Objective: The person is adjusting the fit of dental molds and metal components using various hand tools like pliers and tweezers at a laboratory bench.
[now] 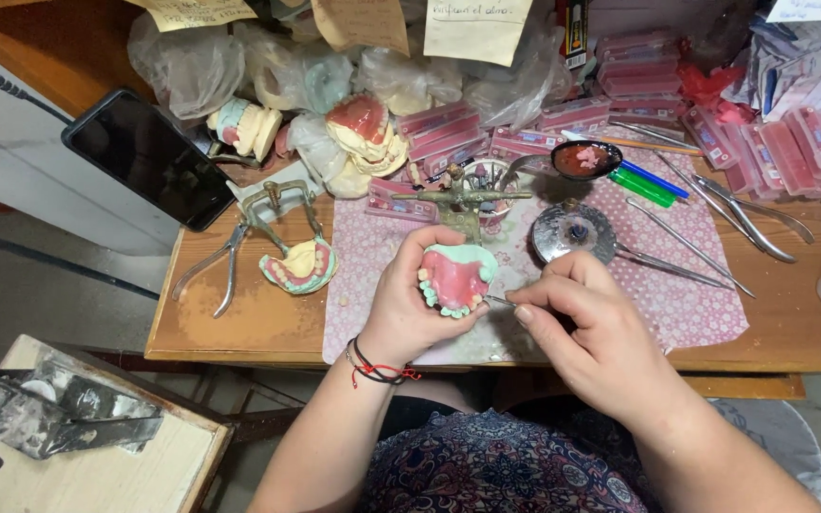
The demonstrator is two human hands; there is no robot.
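Cluttered wooden worktop (239,328), denture wax-up in hand above a pink dotted mat (677,304).

I note my left hand (410,304) clamped around the pink denture model (456,277), held over the mat's front edge; my right hand (586,332) pinches a thin metal tool (498,300), tip touching the model. Pliers (216,266), a second model (299,266) and a dark phone (149,157) lie left; pink boxes (639,71) crowd the rear.

The scene is evenly and brightly lit from above, with only soft, short shadows cast on the tabletop (239,323). Glare is seen on the metal dish (572,231). Edges are slightly bowed by the wide lens; focus is held throughout.
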